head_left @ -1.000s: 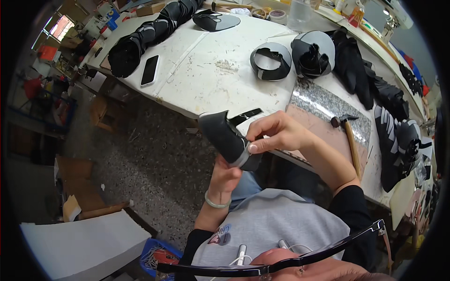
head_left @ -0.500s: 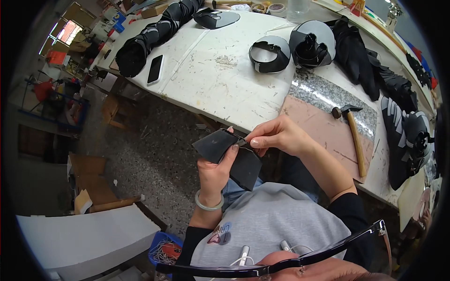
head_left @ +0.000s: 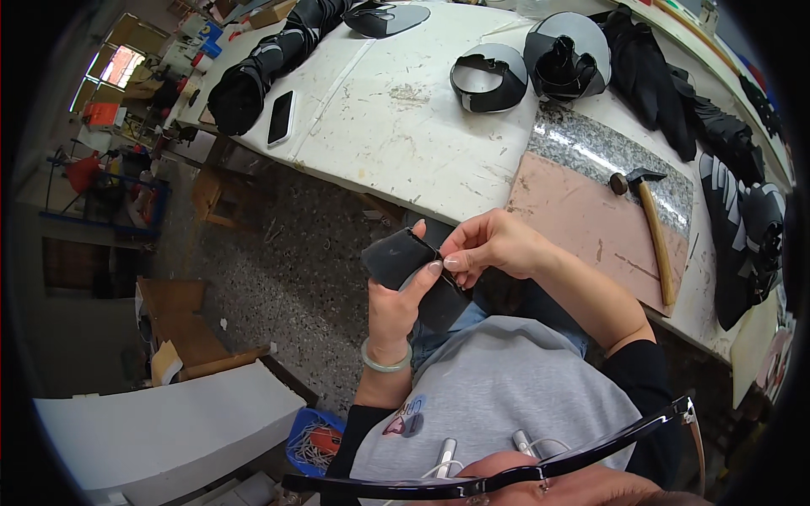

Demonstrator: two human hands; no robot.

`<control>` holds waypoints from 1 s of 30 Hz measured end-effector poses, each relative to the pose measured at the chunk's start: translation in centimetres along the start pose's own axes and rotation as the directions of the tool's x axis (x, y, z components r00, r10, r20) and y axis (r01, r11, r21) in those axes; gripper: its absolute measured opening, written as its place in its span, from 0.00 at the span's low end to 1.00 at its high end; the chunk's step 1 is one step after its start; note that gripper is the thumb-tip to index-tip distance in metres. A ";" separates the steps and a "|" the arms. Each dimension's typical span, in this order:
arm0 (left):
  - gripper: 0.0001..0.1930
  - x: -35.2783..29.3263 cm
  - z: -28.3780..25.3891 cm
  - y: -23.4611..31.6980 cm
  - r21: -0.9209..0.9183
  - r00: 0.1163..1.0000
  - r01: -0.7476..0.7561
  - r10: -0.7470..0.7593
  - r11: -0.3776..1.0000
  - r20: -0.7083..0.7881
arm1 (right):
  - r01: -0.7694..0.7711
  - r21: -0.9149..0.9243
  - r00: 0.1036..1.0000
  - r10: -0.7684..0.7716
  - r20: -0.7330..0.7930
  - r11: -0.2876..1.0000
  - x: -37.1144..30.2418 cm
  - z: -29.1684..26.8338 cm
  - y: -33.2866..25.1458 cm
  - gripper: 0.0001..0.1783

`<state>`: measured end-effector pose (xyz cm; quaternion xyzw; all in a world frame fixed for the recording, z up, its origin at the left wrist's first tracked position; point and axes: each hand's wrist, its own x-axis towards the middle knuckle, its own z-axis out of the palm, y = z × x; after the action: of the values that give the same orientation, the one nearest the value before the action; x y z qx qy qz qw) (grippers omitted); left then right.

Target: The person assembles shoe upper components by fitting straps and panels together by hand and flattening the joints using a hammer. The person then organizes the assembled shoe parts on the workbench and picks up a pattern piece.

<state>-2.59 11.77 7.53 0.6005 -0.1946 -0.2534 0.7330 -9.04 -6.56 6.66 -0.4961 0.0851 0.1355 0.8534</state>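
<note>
Above my lap, in front of the table edge, I hold a dark shoe upper piece [head_left: 393,258], flat and folded, with two flaps. My left hand [head_left: 396,305] is closed around its near side, thumb pressed on top and a fingertip showing beyond the far edge. At the seam between the flaps, my right hand [head_left: 499,246] pinches the edge between thumb and fingers, close to the left thumb tip. The lower flap lies partly in shadow beneath my hands. Whatever small edge sits inside the pinch is covered by the fingertips.
On the white table [head_left: 396,143] lie a phone [head_left: 281,118], grey and black shoe uppers [head_left: 488,78], and stacked black pieces [head_left: 236,97]. A hammer [head_left: 656,236] rests on a pinkish board [head_left: 582,228] over a stone slab [head_left: 607,139]. A blue basket [head_left: 308,438] stands low at left.
The dark upper piece has turned and tilted in my hands, its lower flap now more hidden. Both hands stay close together, the right still pinching at the seam. The view has shifted slightly.
</note>
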 end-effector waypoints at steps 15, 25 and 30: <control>0.19 -0.5 0.1 -2.0 0.150 0.998 -0.025 0.034 0.988 -0.056 | -0.050 -0.491 0.999 0.051 -0.012 0.870 0.0 0.3 -1.2 0.14; 0.20 0.2 0.7 -1.6 -0.074 0.962 0.187 -0.197 0.980 -0.189 | -0.006 -0.528 0.997 -0.034 -0.067 0.849 0.0 0.2 0.0 0.14; 0.20 0.1 0.6 -1.6 -0.121 0.956 0.225 -0.243 0.967 -0.164 | -0.004 -0.687 0.992 -0.084 -0.094 0.726 -0.3 0.3 -0.1 0.14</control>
<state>-3.09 11.00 6.07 0.6017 -0.0429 -0.2936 0.7416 -9.32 -6.37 7.02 -0.7851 0.0688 0.1090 0.6058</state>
